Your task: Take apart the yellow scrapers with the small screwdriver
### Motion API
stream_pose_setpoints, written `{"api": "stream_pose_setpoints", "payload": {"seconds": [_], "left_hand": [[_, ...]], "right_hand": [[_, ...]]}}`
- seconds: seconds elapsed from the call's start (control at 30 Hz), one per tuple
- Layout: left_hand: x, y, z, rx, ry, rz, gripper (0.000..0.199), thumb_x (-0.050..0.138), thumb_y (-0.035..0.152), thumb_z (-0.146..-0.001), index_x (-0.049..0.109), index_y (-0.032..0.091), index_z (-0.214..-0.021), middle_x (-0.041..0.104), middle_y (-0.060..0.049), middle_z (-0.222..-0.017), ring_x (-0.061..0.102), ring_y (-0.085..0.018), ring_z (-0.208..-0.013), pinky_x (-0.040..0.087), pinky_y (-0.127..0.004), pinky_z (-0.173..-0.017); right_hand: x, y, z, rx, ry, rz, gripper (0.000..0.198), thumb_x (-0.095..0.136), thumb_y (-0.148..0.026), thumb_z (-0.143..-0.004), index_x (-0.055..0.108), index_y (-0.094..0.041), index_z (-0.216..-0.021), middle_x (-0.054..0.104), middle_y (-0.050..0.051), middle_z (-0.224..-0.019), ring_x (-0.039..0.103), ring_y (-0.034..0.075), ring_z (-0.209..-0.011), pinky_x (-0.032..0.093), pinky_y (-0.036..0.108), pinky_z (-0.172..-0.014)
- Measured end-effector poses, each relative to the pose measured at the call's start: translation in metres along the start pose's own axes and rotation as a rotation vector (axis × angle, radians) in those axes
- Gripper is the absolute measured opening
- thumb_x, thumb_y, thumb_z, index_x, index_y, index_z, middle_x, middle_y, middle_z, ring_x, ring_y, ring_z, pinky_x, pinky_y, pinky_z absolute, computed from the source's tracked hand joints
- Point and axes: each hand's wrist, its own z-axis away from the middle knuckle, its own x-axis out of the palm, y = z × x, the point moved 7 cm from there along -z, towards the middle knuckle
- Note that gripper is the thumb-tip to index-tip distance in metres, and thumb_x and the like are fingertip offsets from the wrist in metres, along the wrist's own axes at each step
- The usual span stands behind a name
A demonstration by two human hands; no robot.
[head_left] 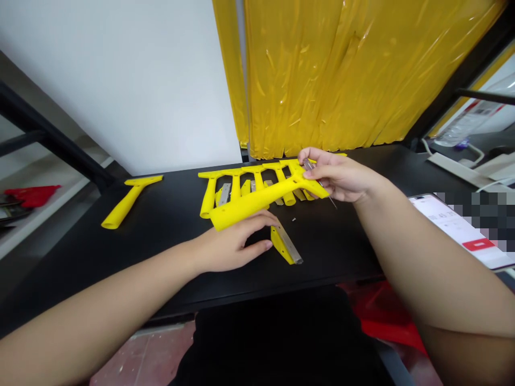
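A yellow plastic scraper handle [253,202], tilted with its wide tube end to the left, is held up by my right hand [336,174] near its forked head. The same closed hand also grips a slim metal tool [309,165] like a screwdriver, its thin tip pointing down to the right. My left hand [237,244] has thumb and fingers apart, partly hidden behind the handle. Its fingertips reach a yellow blade piece with a metal strip [286,244] lying on the black table; whether they touch it, I cannot tell. A tiny screw [293,219] lies beyond that piece.
Several more yellow handles [208,197] stand in a row behind, with metal-edged pieces [224,194] among them. One separate handle [131,202] rests at left. A phone [450,214] lies at right. Yellow plastic curtain [322,75] and white panel [132,80] border the table's back.
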Motion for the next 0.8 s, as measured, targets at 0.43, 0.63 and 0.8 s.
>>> {"api": "stream_pose_setpoints", "payload": {"seconds": [0.43, 0.63, 0.8], "left_hand": [[0.027, 0.008, -0.006, 0.032, -0.007, -0.204, 0.054, 0.061, 0.045, -0.107, 0.054, 0.022, -0.155, 0.054, -0.015, -0.163, 0.052, -0.034, -0.151, 0.044, -0.056, -0.127], [0.004, -0.008, -0.002, -0.022, 0.296, 0.128, 0.053, 0.073, 0.047, -0.100, 0.056, 0.024, -0.145, 0.071, -0.013, -0.130, 0.071, -0.030, -0.119, 0.060, -0.051, -0.108], [-0.012, -0.020, -0.003, 0.003, 0.483, 0.540, 0.057, 0.079, 0.040, -0.098, 0.051, 0.025, -0.145, 0.072, -0.005, -0.109, 0.077, -0.018, -0.090, 0.067, -0.033, -0.084]], "right_hand": [[-0.006, 0.016, -0.012, 0.089, -0.110, 0.014, 0.053, 0.091, -0.023, -0.075, 0.048, -0.025, -0.105, 0.076, 0.004, -0.079, 0.072, 0.017, -0.057, 0.032, 0.011, -0.036], [0.024, 0.031, -0.012, 0.171, -0.161, 0.007, 0.045, 0.086, -0.020, -0.080, 0.049, -0.025, -0.105, 0.078, 0.005, -0.078, 0.071, 0.015, -0.057, 0.032, 0.011, -0.036], [0.038, 0.037, -0.014, 0.175, -0.193, -0.052, 0.043, 0.087, -0.022, -0.082, 0.050, -0.024, -0.103, 0.075, 0.004, -0.075, 0.071, 0.015, -0.062, 0.030, 0.009, -0.036]]}}
